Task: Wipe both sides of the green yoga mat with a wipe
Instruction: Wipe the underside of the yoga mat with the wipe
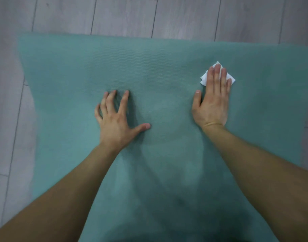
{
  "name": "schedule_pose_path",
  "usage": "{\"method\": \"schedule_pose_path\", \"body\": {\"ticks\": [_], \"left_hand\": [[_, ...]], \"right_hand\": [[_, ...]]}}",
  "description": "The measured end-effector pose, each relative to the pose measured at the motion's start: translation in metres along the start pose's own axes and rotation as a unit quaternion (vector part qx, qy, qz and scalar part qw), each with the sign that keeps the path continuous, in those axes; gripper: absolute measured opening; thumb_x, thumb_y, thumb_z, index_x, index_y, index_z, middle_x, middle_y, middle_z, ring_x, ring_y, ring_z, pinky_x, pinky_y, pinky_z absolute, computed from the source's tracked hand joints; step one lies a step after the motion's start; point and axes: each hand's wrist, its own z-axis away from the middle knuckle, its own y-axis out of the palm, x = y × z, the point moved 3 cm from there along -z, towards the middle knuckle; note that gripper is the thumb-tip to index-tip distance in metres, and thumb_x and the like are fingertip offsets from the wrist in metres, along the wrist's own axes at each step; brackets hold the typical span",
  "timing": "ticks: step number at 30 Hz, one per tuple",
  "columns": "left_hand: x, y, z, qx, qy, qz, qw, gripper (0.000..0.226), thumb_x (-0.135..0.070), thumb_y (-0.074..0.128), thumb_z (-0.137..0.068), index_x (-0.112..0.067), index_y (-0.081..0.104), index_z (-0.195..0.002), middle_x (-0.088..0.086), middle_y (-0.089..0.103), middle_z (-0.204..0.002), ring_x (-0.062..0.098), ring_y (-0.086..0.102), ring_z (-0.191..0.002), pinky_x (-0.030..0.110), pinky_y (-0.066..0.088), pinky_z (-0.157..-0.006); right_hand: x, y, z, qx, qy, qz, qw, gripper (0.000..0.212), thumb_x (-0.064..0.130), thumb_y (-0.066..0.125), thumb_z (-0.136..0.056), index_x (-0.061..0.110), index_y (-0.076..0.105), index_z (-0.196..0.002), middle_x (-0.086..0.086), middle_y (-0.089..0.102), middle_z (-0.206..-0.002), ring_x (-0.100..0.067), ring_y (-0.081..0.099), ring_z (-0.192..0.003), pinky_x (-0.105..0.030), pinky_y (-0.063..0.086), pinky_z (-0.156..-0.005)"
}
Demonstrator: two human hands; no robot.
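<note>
The green yoga mat (160,67) lies flat on the floor and fills most of the view, its far short edge near the top. My right hand (212,100) lies flat with straight fingers on a folded white wipe (204,78), pressing it onto the mat right of centre. Corners of the wipe stick out beyond the fingertips; the rest is hidden under the hand. My left hand (116,117) rests on the mat left of centre, fingers spread and propped on their tips, holding nothing.
Grey wood-look floor planks (149,14) surround the mat at the far end, along the left side and in a thin strip on the right. Both my bare forearms stretch over the near half of the mat.
</note>
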Motion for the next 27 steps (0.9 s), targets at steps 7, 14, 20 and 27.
{"method": "schedule_pose_path", "body": {"ticks": [7, 14, 20, 27], "left_hand": [[0.059, 0.000, -0.009, -0.138, 0.181, -0.084, 0.970, 0.062, -0.053, 0.047, -0.106, -0.028, 0.041, -0.162, 0.014, 0.036, -0.166, 0.034, 0.030, -0.156, 0.056, 0.025, -0.122], [0.060, 0.002, -0.017, -0.162, 0.190, -0.055, 0.967, 0.061, -0.049, 0.052, -0.103, -0.029, 0.044, -0.160, 0.011, 0.039, -0.165, 0.032, 0.034, -0.155, 0.055, 0.028, -0.121], [0.060, 0.006, -0.019, -0.174, 0.191, -0.047, 0.965, 0.059, -0.044, 0.054, -0.102, -0.028, 0.047, -0.158, 0.012, 0.041, -0.163, 0.032, 0.037, -0.152, 0.053, 0.030, -0.120], [0.060, 0.000, -0.019, -0.163, 0.188, -0.040, 0.968, 0.060, -0.043, 0.053, -0.100, -0.027, 0.048, -0.158, 0.012, 0.040, -0.164, 0.031, 0.036, -0.153, 0.053, 0.029, -0.121]], "right_hand": [[0.004, 0.004, 0.003, -0.012, -0.019, -0.017, 1.000, 0.072, 0.028, 0.043, -0.103, 0.007, 0.019, -0.168, -0.012, 0.012, -0.177, -0.027, 0.006, -0.165, -0.052, 0.010, -0.132], [0.076, 0.017, -0.010, -0.011, 0.026, 0.031, 0.999, 0.073, 0.041, 0.034, -0.109, 0.001, 0.015, -0.167, -0.017, 0.009, -0.176, -0.032, 0.006, -0.164, -0.053, 0.010, -0.131], [0.173, 0.045, -0.039, 0.057, -0.309, 0.025, 0.949, 0.062, 0.038, 0.030, -0.112, 0.014, 0.020, -0.169, -0.004, 0.013, -0.177, -0.022, 0.008, -0.164, -0.046, 0.011, -0.132], [-0.005, -0.006, 0.005, 0.021, 0.117, 0.068, 0.991, 0.071, 0.042, 0.030, -0.109, 0.009, 0.009, -0.169, -0.011, 0.002, -0.178, -0.029, 0.001, -0.165, -0.057, 0.011, -0.130]]}}
